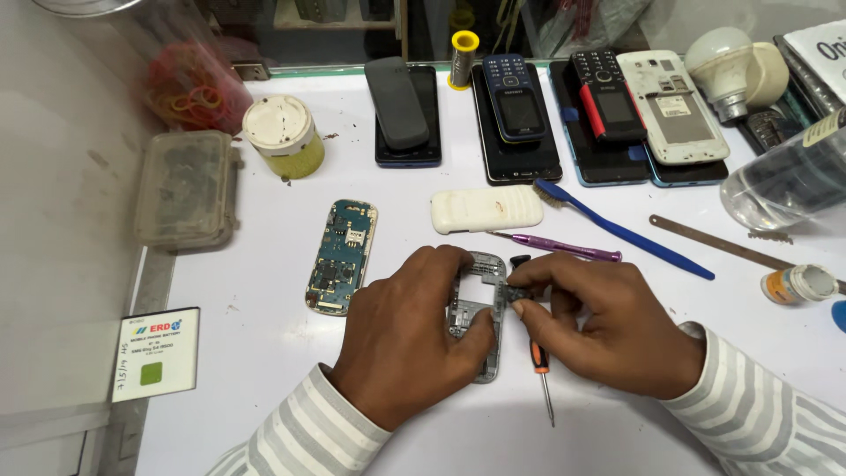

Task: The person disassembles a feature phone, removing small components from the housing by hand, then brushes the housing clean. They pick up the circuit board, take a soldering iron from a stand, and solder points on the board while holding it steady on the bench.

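My left hand [410,330] presses down on a grey plastic phone frame [480,304] lying on the white table [264,353], thumb and fingers gripping its left edge. My right hand [604,322] pinches a small dark part [515,293] at the frame's right edge. A black-and-orange screwdriver [538,357] lies under my right hand, its tip pointing toward me. A blue-green circuit board [342,256] lies to the left of my hands. A white phone back cover [486,210] rests just beyond them.
A purple screwdriver [560,247], blue toothbrush [626,231] and metal strip [718,244] lie behind my right hand. Several phones [520,110] line the back. A yellow-green jar [284,137], clear box [187,187], white battery [155,354], small bottle [797,284] and light bulb [736,66] stand around.
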